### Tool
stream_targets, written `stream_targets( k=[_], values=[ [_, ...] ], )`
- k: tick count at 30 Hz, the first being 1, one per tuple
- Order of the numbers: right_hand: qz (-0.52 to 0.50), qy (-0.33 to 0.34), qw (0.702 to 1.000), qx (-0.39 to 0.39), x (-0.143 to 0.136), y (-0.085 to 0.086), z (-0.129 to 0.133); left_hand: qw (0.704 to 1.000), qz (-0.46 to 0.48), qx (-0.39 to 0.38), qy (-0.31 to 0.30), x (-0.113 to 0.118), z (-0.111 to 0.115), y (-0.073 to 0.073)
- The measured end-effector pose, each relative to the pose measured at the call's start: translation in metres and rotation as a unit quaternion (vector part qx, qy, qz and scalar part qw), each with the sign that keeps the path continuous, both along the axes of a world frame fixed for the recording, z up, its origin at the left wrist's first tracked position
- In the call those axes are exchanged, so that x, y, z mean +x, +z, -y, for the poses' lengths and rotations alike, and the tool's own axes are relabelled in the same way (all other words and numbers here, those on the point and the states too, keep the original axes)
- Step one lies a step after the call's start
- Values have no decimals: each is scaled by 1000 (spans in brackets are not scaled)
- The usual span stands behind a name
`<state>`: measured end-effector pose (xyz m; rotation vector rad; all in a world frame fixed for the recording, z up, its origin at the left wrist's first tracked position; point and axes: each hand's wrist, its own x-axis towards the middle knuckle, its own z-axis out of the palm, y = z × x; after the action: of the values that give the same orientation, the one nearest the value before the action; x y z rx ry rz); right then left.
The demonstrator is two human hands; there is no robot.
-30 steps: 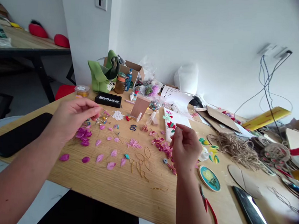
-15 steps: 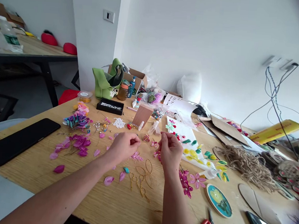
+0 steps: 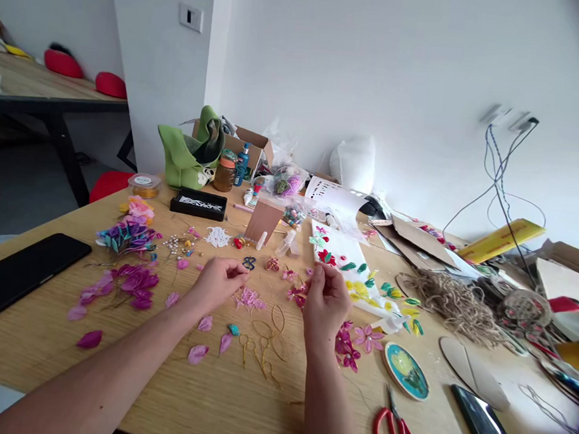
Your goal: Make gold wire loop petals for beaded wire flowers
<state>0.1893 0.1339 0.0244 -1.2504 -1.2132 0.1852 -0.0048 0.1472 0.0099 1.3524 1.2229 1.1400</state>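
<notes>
Thin gold wire pieces [image 3: 263, 359] are laid flat on the surface [image 3: 194, 403], their stems pointed towards 5 or 6 o'clock, the leaf-shaped loop's long axis set from 11 to 5. At 11 o'clock pink strands [image 3: 250, 299] are heaped. Beyond, the left hand [image 3: 219, 282] and right hand [image 3: 328, 300] are held apart, each grip pressed together; anything pinched cannot be made out. At 4 o'clock, a red-handled tool [image 3: 393, 416] is placed.

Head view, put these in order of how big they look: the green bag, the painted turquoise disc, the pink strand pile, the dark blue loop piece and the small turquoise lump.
1. Green bag
2. Painted turquoise disc
3. Pink strand pile
Dark blue loop piece and small turquoise lump: too alike to rank.
</notes>
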Motion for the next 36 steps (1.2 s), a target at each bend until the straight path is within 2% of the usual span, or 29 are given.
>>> stream_targets(
  k=[3, 7, 13, 19, 23, 32, 36],
  values=[
    [20, -30, 999, 26, 3, -8, -2, 1000, 10, -2, 8, -2, 0, 0],
    [71, -54, 994, 60, 6, -10, -1, 1000, 18, -4, 14, -1, -1, -1],
    [201, 8, 976, 87, -6, -7, 4, 1000, 17, 1, 13, 2, 1, -1],
    [292, 51, 952, 77, -22, -5, 11, 999, 25, 1, 22, 1, 2, 0],
    [310, 43, 947, 75, -22, -7, 11, 999, 29, -4, 35, 0, 3, 1],
    [293, -67, 949, 94, -7, -4, 6, 998, 52, -14, 39, -1, 3, 3],
    [284, -68, 952, 92, -7, -5, 6, 997, 54, -15, 44, -1, 3, 3]
  ],
)
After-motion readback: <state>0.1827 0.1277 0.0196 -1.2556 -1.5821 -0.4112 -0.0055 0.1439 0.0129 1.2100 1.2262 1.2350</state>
